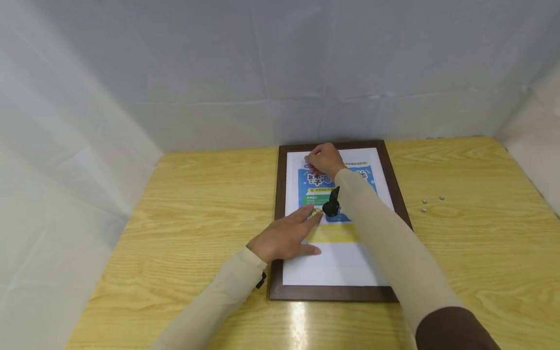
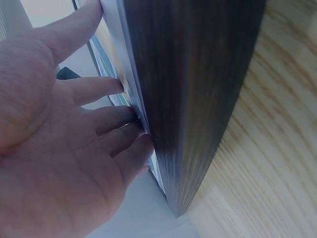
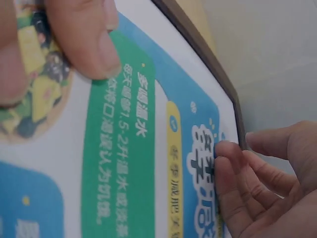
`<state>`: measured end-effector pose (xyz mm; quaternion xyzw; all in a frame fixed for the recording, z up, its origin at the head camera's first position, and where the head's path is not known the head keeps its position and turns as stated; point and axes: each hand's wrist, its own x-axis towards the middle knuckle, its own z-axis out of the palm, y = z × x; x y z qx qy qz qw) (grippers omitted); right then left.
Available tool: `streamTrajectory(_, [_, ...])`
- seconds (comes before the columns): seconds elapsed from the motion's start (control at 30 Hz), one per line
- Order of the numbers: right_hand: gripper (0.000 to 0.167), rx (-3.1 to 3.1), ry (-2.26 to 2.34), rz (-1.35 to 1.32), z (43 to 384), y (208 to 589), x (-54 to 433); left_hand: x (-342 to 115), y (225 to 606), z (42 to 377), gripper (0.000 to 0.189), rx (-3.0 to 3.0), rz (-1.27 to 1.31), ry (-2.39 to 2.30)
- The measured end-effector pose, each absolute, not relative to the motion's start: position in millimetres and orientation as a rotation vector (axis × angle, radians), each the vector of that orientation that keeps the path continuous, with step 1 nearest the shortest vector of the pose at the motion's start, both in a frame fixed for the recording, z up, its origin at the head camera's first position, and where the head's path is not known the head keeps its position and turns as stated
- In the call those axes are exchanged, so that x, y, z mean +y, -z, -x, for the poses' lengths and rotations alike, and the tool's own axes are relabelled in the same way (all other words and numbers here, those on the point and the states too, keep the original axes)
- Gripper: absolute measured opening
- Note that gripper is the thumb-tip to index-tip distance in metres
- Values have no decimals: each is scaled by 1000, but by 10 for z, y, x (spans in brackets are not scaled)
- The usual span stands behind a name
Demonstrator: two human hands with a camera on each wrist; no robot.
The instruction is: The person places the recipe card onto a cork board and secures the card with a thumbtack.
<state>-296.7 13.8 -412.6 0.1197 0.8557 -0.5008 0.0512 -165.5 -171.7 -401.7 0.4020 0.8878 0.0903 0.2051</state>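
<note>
A poster (image 1: 332,233) printed in blue, green and yellow lies on a white board in a dark brown frame (image 1: 332,293). My left hand (image 1: 286,236) rests on it with fingers spread, at the poster's left middle; the left wrist view (image 2: 64,124) shows its palm beside the frame's side. At the poster's upper left, my right hand (image 1: 325,159) reaches in with loosely bent fingers. In the right wrist view, those fingertips (image 3: 225,171) touch the print near the blue heading, and the thumb stands apart from them. No object shows between them.
Several small silvery pieces (image 1: 424,210) lie on the wooden table (image 1: 472,253) right of the frame. White sheeting (image 1: 210,73) hangs behind the table's far edge and along both sides. The right forearm crosses over the board's right part.
</note>
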Motion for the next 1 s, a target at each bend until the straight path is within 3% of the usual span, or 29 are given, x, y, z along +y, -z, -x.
streamTrajectory(0.5, [27, 2659, 1508, 53, 2646, 3657, 372, -1715, 4034, 1664, 85, 2479, -1096, -253])
streamTrajectory(1.0, [35, 2878, 1308, 22, 2196, 3378, 1000, -1709, 4031, 1672, 85, 2489, -1060, -286])
